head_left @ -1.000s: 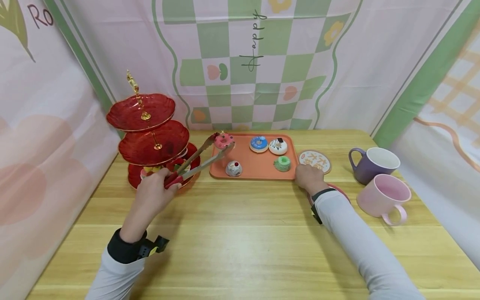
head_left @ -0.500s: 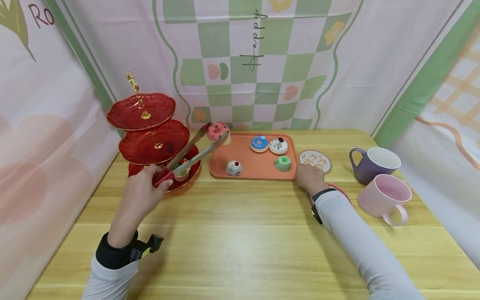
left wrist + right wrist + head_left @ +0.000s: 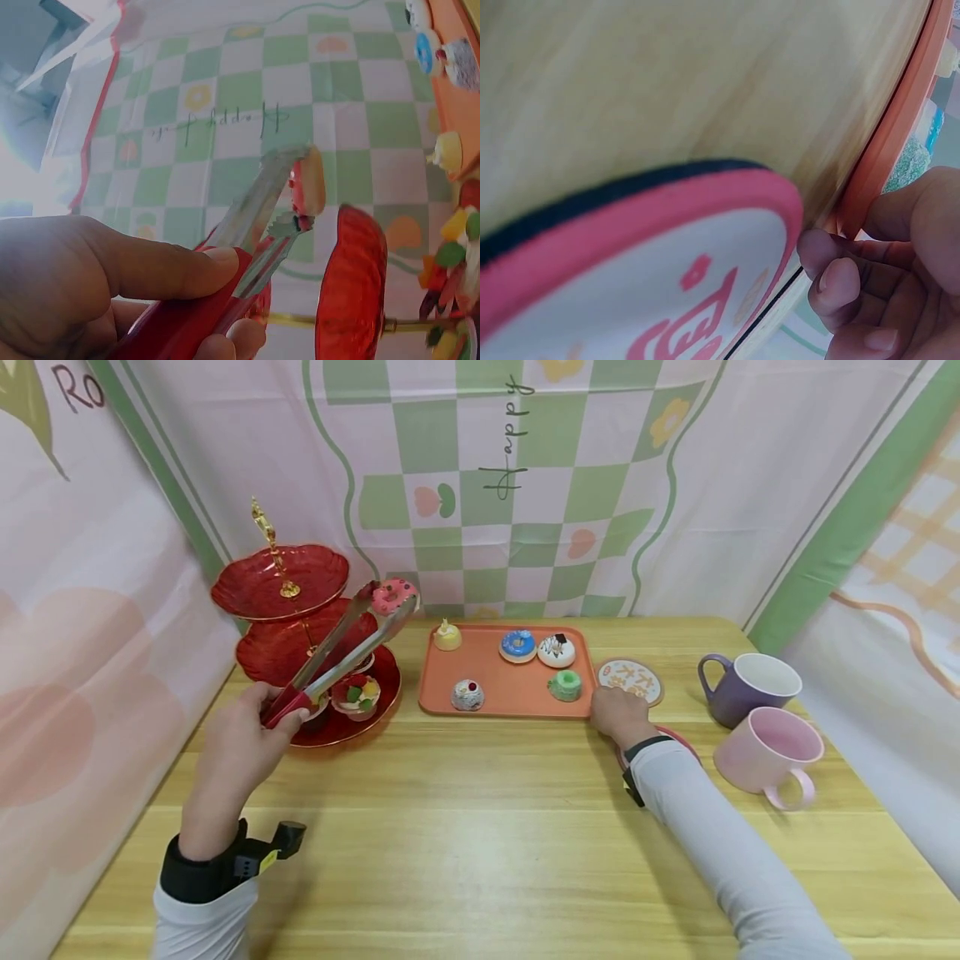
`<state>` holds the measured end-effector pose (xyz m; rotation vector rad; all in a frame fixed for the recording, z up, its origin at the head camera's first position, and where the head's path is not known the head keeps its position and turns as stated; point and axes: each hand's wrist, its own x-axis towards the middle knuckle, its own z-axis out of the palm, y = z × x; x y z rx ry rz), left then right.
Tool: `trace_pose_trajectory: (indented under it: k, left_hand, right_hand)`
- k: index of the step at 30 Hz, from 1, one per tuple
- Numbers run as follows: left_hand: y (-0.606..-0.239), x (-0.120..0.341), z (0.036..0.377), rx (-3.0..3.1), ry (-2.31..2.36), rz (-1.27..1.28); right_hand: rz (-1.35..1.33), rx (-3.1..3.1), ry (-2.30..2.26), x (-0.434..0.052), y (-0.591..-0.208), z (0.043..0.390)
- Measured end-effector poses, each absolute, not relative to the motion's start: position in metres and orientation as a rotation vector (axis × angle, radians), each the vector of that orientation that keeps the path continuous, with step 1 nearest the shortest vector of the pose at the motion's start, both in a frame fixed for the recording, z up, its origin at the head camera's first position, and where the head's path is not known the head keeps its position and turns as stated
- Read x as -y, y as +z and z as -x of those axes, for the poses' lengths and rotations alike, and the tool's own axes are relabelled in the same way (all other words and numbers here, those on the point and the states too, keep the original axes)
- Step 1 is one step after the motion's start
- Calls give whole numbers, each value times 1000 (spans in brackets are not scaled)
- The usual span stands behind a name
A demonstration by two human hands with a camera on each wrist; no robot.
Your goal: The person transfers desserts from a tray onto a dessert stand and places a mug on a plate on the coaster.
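My left hand (image 3: 238, 743) grips red-handled metal tongs (image 3: 288, 702). A pink-iced donut (image 3: 393, 597) is pinched in their tips, up in the air just right of the red three-tier stand (image 3: 255, 583). The left wrist view shows the donut (image 3: 315, 184) edge-on between the tong tips, with my thumb along the handle. At the front right corner of the orange tray (image 3: 495, 689), my right hand (image 3: 619, 714) pinches the rim; thumb and fingers meet at the corner in the right wrist view.
On the tray sit a blue donut (image 3: 518, 647), a white donut (image 3: 557, 652), a green cake (image 3: 565, 686) and others. Fruit cups (image 3: 357, 697) fill the stand's bottom tier. Coasters (image 3: 632, 682), a purple mug (image 3: 750, 689) and a pink mug (image 3: 765, 752) stand at right.
The donut in the tongs has risen off the tray and moved left toward the stand, uncovering a yellow cake on the tray. My left hand has drawn back left; the right has stayed put.
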<state>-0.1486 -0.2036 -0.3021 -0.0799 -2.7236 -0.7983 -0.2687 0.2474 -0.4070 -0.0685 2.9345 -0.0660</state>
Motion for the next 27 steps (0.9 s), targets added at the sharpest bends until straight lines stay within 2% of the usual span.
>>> trace_pose_trajectory:
  k: [17,27]
  left_hand:
    - [-306,218,137,2713,-660,-81]
    - [-306,216,132,2628,-556,-90]
  right_hand:
    - [50,-2932,-67,-247,-410,269]
    - [46,-2930,-65,-247,-409,268]
